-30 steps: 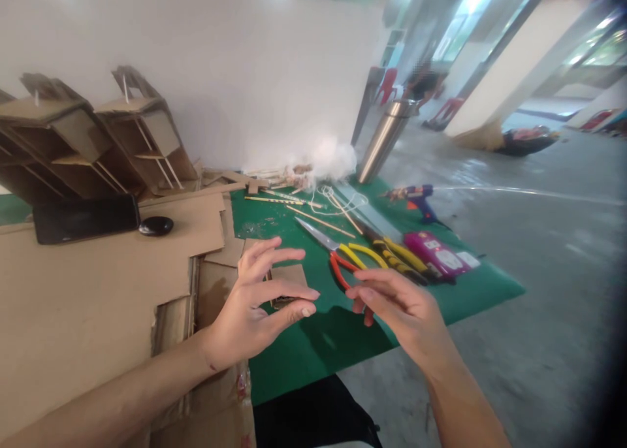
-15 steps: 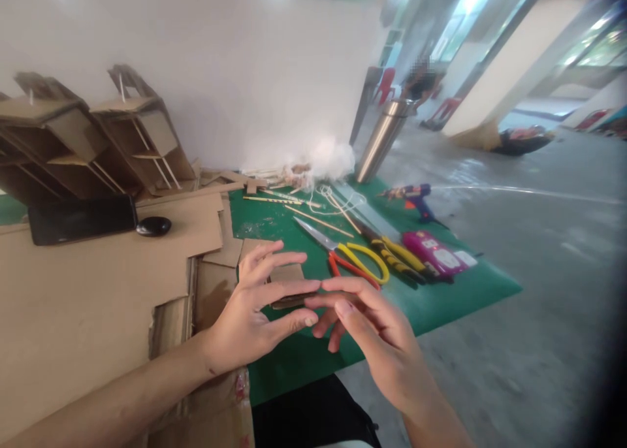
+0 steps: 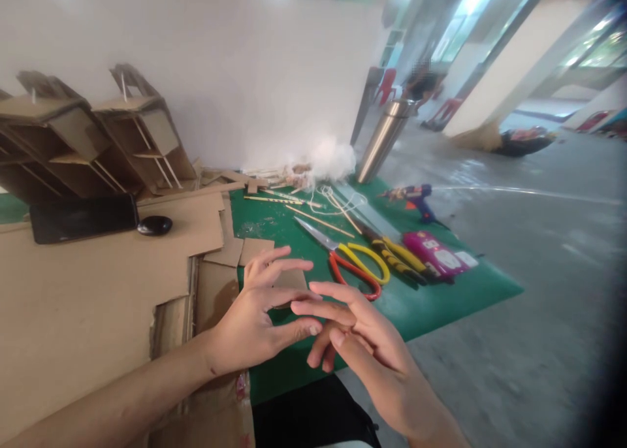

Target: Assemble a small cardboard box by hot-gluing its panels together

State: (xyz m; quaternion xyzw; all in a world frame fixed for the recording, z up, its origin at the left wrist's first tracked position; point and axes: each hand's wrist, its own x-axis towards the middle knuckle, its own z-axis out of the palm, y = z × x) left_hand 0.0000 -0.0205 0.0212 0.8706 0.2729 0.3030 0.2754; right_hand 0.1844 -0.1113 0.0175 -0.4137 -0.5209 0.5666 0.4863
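My left hand [image 3: 253, 316] hovers above the green table edge with its fingers spread and its thumb apart from the index finger. My right hand [image 3: 365, 343] reaches in from the right, fingers stretched loosely, their tips overlapping the left index finger. I see nothing held in either hand. Behind the left fingers lies a small cardboard piece [image 3: 290, 281], partly covered by them. Just beyond the right hand rest scissors [image 3: 337, 247] with one red and one yellow handle, blades pointing away to the left.
Pliers [image 3: 399, 260], a purple box [image 3: 435, 255] and a glue gun [image 3: 416, 198] lie on the right. A steel flask [image 3: 385, 141] stands behind. Thin sticks and string [image 3: 343, 203] cover the middle. Cardboard sheets [image 3: 98, 304], a phone [image 3: 84, 219], a mouse [image 3: 155, 225] and cardboard structures [image 3: 142, 128] occupy the left.
My right hand has moved left and slightly down until its fingers meet the left hand's, uncovering the scissors' red handle. My left hand has stayed almost in place.
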